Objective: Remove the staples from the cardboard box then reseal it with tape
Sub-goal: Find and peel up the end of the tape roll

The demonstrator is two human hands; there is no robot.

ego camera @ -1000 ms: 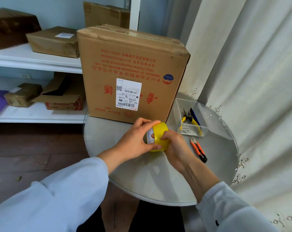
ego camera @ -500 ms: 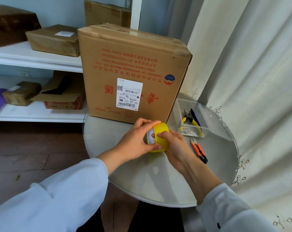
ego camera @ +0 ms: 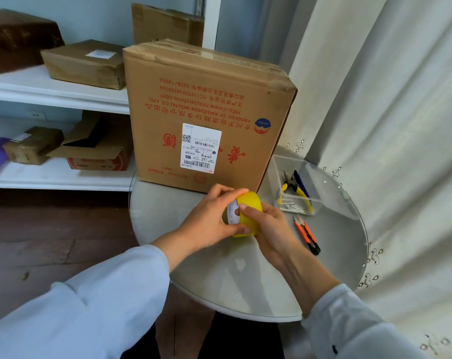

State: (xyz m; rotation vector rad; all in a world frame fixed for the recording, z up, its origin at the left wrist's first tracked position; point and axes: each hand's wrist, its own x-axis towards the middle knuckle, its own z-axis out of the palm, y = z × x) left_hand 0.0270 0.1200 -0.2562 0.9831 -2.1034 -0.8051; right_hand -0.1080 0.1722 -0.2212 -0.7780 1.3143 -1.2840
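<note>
Both grips, left hand [ego camera: 209,216] and right hand [ego camera: 269,226], clasp yellow tape roll [ego camera: 249,203] over round glass table [ego camera: 245,275] beside shelves [ego camera: 56,94]

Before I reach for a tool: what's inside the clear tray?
In the clear tray: yellow-handled pliers, a dark blue tool beside them, and pale thin pieces, probably pulled staples. Overlap hides the tools' full shapes.

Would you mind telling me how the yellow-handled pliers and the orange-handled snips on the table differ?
The pliers lie inside the clear tray, whereas the snips lie directly on the glass table, nearer the person. The pliers have yellow handles; the snips have orange handles with black ends. Both are untouched, since both hands are on the tape roll.
</note>
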